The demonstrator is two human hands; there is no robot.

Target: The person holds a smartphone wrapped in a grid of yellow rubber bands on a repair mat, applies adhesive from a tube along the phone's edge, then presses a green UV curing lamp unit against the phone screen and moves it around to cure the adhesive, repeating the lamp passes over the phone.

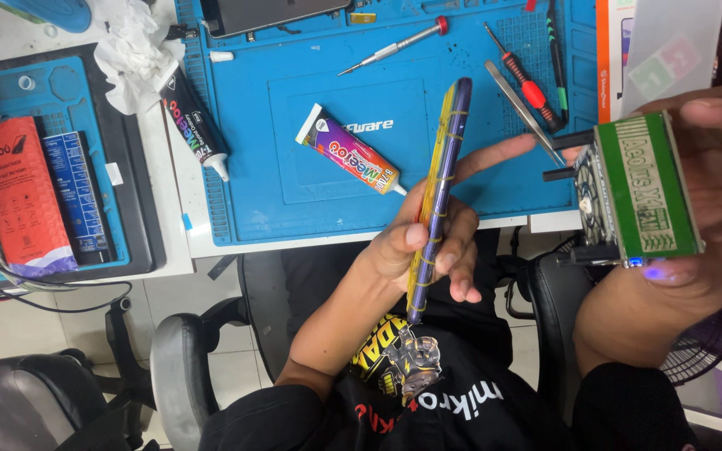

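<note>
The left hand (pixel 428 242) is clamped on a slim purple smartphone (pixel 438 196) held edge-on, its long axis running from near to far. Thin yellow rubber bands wrap the phone at several points along its length, pressing its two faces together. The thumb and curled fingers grip the lower half of the phone; the index finger extends to the right past its edge. The phone is held in the air above the near edge of the blue silicone work mat (pixel 311 192), not resting on it.

The right hand (pixel 703 184) is closed around a small boxy device with a green-labelled top face and a dark front (pixel 636 188), held at the right of the scene, well apart from the phone. A small violet-blue light glows at its near lower corner. Its front face points left, towards the phone.

On the mat, a purple adhesive tube with a white cap (pixel 348 150) lies just left of the phone. A black adhesive tube (pixel 194 125) lies at the mat's left edge. Further off lie a silver precision screwdriver with a red end (pixel 394 46), a red-handled screwdriver (pixel 524 79) and metal tweezers (pixel 524 108). An orange box (pixel 20 192) sits on the tabletop (pixel 169 217) at the far left.
</note>
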